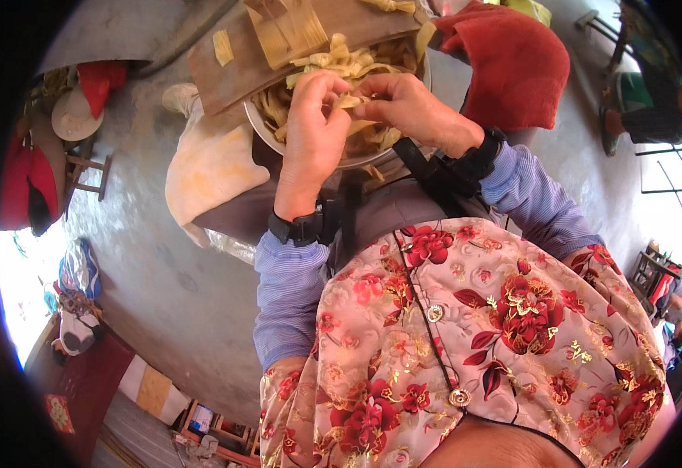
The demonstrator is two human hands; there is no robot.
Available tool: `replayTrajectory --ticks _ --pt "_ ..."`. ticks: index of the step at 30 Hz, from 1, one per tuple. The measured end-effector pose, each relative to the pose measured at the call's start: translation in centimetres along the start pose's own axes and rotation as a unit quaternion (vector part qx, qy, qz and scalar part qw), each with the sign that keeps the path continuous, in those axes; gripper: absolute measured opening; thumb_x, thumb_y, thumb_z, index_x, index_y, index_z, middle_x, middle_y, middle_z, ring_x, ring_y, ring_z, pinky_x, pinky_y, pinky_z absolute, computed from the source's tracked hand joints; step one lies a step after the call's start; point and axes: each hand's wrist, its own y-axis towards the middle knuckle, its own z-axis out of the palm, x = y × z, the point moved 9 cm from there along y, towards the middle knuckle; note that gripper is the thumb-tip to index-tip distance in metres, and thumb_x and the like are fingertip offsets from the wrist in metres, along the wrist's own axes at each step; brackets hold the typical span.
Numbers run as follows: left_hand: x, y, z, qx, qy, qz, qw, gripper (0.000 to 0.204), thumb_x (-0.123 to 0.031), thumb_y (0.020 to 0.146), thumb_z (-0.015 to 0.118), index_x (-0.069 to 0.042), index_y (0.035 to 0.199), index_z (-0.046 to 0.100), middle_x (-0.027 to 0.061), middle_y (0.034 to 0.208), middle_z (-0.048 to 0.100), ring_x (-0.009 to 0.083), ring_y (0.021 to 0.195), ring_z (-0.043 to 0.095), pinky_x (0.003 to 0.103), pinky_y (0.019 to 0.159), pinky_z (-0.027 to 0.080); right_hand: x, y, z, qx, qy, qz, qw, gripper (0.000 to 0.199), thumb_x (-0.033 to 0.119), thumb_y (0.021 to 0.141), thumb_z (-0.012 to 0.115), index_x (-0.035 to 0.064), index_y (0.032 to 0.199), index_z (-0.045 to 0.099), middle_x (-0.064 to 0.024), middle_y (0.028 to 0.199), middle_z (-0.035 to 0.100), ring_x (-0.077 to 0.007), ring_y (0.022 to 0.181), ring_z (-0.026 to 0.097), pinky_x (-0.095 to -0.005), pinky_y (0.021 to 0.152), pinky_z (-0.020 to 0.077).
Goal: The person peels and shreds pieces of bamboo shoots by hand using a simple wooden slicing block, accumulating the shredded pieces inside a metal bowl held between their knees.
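Both hands meet over the bowl (pixel 423 78) on the person's lap. The left hand (pixel 313 129) has its fingers curled and pinched on a pale yellow strip (pixel 348 101); the right hand (pixel 411 105) grips the same strip from the other side, thumb and fingertips closed on it. The strip sits just above the heap of similar strips (pixel 321 66) filling the metal bowl. Each wrist wears a black band (pixel 298 228) over a blue striped sleeve (pixel 290 300).

A wooden board (pixel 239 66) lies tilted across the bowl's far rim, with a stack of flat yellow pieces (pixel 290 31) on it. A cream cloth (pixel 208 168) hangs to the left of the bowl, and a red cloth (pixel 512 66) lies to the right. Below the hands spreads a floral pink garment (pixel 473 351). The floor (pixel 161 281) is grey concrete. At the far right another person's legs (pixel 633 109) show.
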Motion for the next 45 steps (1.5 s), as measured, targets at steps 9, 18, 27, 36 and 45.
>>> replayTrajectory --ticks 9,18,27,36,45 --pt "-3.2 -0.6 -1.7 -0.072 0.263 0.062 0.96 0.02 0.005 0.071 0.054 -0.002 0.091 0.055 0.0141 0.087 0.055 0.027 0.076 0.056 0.033 0.068 0.045 0.3 -2.1 3.4 0.122 0.387 0.094 0.909 0.015 0.023 0.092 0.056 0.0101 0.099 0.061 0.0032 0.088 0.06 -0.0079 0.082 0.056 -0.0249 0.067 0.0464" --pt "-1.5 -1.3 -1.2 0.057 -0.09 -0.104 0.989 0.013 -0.012 0.088 0.057 0.001 0.09 0.058 0.0011 0.075 0.056 0.0111 0.067 0.05 0.027 0.061 0.044 3.2 -1.8 1.5 0.096 0.102 -0.03 0.99 0.022 0.022 0.09 0.058 0.0019 0.099 0.063 0.001 0.072 0.06 -0.007 0.06 0.056 -0.0209 0.058 0.0491" --pt "1.3 -1.7 -2.2 0.01 -0.363 -0.148 0.92 0.014 -0.01 0.087 0.057 -0.003 0.075 0.057 -0.0007 0.066 0.052 0.0067 0.056 0.045 0.02 0.053 0.036 5.6 -0.7 -3.3 0.01 -0.091 -0.133 0.987 0.013 0.007 0.089 0.058 0.0002 0.096 0.065 -0.0012 0.071 0.062 -0.0053 0.059 0.057 -0.0184 0.053 0.0472" --pt "-1.2 0.0 -6.1 0.045 -0.18 -0.085 0.979 0.031 -0.016 0.089 0.058 -0.001 0.115 0.051 0.0031 0.092 0.061 0.0072 0.079 0.052 0.021 0.072 0.042 9.1 -0.8 -1.5 0.03 -0.206 -0.215 0.954 0.016 0.006 0.088 0.057 -0.0001 0.101 0.063 0.0013 0.072 0.061 -0.0036 0.064 0.054 -0.0198 0.057 0.0429" --pt "0.5 2.4 -4.1 0.035 -0.254 -0.097 0.962 0.008 -0.006 0.086 0.059 -0.003 0.091 0.054 0.0018 0.072 0.057 0.0081 0.06 0.052 0.021 0.055 0.043 10.8 0.8 -0.2 0.035 -0.218 -0.197 0.955 0.012 0.01 0.087 0.058 -0.0012 0.091 0.063 -0.0021 0.063 0.057 -0.0056 0.056 0.052 -0.0221 0.051 0.0426"
